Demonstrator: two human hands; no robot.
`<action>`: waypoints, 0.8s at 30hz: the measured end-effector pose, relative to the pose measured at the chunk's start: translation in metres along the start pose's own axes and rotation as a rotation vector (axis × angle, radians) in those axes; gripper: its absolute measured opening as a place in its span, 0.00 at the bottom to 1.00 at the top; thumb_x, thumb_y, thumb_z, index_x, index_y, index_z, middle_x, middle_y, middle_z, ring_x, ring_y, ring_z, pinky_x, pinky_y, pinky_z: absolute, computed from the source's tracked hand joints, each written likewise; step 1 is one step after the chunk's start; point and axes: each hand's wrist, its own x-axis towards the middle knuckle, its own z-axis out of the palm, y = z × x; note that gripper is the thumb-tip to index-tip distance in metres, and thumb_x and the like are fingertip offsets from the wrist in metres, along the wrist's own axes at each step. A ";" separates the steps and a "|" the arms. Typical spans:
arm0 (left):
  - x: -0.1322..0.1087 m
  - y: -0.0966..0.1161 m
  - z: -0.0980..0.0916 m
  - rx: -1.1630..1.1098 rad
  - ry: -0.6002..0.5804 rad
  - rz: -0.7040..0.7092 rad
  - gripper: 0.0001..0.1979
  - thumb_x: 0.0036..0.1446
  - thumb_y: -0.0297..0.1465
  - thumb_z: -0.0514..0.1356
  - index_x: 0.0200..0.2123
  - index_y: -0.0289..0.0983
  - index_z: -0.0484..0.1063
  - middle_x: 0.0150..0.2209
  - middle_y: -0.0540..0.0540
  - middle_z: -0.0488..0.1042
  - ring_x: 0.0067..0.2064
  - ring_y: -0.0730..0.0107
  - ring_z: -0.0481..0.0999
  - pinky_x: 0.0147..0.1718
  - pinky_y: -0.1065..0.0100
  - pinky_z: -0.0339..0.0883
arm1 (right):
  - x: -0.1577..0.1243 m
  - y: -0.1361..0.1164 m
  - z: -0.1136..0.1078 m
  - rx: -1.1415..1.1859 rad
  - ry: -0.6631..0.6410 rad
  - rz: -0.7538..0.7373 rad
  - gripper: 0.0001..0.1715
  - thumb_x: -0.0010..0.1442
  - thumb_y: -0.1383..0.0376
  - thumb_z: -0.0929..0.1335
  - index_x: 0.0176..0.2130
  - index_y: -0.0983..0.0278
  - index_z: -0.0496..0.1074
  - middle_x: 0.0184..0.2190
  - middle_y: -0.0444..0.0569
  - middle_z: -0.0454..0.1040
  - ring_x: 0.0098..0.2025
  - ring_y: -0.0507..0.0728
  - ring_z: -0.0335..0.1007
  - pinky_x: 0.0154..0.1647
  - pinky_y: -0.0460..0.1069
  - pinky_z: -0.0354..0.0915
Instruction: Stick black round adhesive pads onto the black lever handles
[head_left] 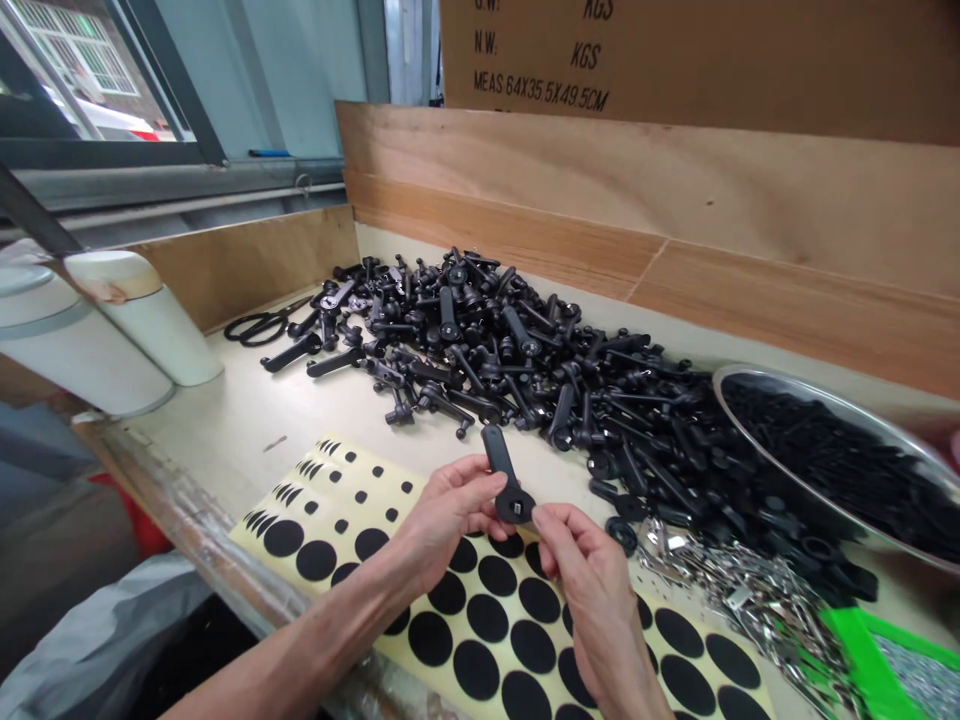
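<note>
Two bare hands work a black plastic clamping lever (506,480) above a sheet of black adhesive dots (480,620), the left hand (450,515) clenched around its head, the right hand (581,580) pinching its edge. Beyond, a heap of identical levers (510,350) covers the surface (225,420), beside a steel bowl (817,400) filled with black parts (817,460) and loose metal clips (757,600).

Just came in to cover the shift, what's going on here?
A person holds a black plastic handle in their left hand, with their right hand at its round end, above a sheet of black dots on yellow backing. Behind lies a heap of similar handles, with a steel bowl of black parts to the right.
</note>
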 end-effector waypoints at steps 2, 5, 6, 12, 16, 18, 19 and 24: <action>0.000 0.000 0.000 0.004 -0.005 -0.002 0.14 0.55 0.36 0.64 0.41 0.34 0.74 0.32 0.42 0.78 0.28 0.71 0.75 0.29 0.70 0.68 | 0.001 0.000 -0.001 0.003 0.008 0.018 0.21 0.54 0.48 0.69 0.25 0.63 0.69 0.18 0.39 0.56 0.23 0.51 0.49 0.23 0.46 0.47; 0.000 0.000 0.001 0.010 0.002 -0.007 0.12 0.56 0.35 0.63 0.40 0.33 0.74 0.32 0.43 0.77 0.28 0.71 0.75 0.29 0.71 0.68 | 0.002 0.000 -0.002 0.013 0.011 0.032 0.21 0.54 0.48 0.70 0.26 0.63 0.70 0.17 0.38 0.56 0.22 0.50 0.49 0.22 0.46 0.47; -0.001 0.000 0.001 0.013 0.006 -0.009 0.11 0.56 0.35 0.63 0.39 0.33 0.73 0.31 0.43 0.77 0.28 0.71 0.75 0.29 0.71 0.68 | 0.003 -0.001 -0.001 0.015 0.011 0.032 0.21 0.54 0.49 0.70 0.25 0.63 0.69 0.17 0.38 0.57 0.22 0.50 0.49 0.22 0.46 0.47; -0.001 -0.001 0.000 0.024 -0.003 -0.009 0.11 0.57 0.35 0.62 0.39 0.33 0.73 0.31 0.43 0.77 0.28 0.71 0.75 0.29 0.71 0.67 | 0.002 -0.001 -0.001 0.018 0.007 0.031 0.20 0.53 0.49 0.70 0.27 0.63 0.71 0.17 0.38 0.56 0.22 0.50 0.49 0.23 0.45 0.47; -0.001 0.000 0.000 0.023 -0.004 -0.006 0.11 0.57 0.35 0.62 0.40 0.33 0.73 0.31 0.44 0.76 0.28 0.71 0.75 0.29 0.71 0.67 | 0.002 -0.001 -0.001 0.023 0.017 0.024 0.21 0.53 0.48 0.70 0.27 0.64 0.70 0.17 0.38 0.56 0.22 0.50 0.48 0.22 0.46 0.46; -0.001 0.000 0.000 0.022 -0.003 -0.007 0.12 0.57 0.35 0.62 0.40 0.33 0.74 0.31 0.44 0.76 0.28 0.71 0.75 0.29 0.70 0.68 | 0.002 -0.001 -0.001 0.012 0.017 0.020 0.21 0.54 0.48 0.70 0.27 0.64 0.70 0.17 0.38 0.56 0.22 0.50 0.47 0.22 0.46 0.46; -0.001 0.000 0.000 0.023 -0.003 -0.010 0.12 0.57 0.35 0.62 0.40 0.33 0.74 0.31 0.44 0.76 0.28 0.71 0.75 0.30 0.70 0.68 | 0.002 -0.001 -0.001 0.003 0.016 0.017 0.22 0.54 0.48 0.70 0.27 0.64 0.70 0.17 0.38 0.56 0.22 0.50 0.47 0.22 0.46 0.46; 0.000 0.001 0.001 0.011 -0.009 -0.015 0.13 0.56 0.36 0.63 0.40 0.33 0.74 0.33 0.42 0.77 0.29 0.70 0.75 0.29 0.70 0.68 | 0.001 -0.001 -0.002 -0.065 0.024 -0.031 0.22 0.56 0.48 0.69 0.26 0.63 0.69 0.18 0.39 0.57 0.23 0.50 0.49 0.23 0.46 0.48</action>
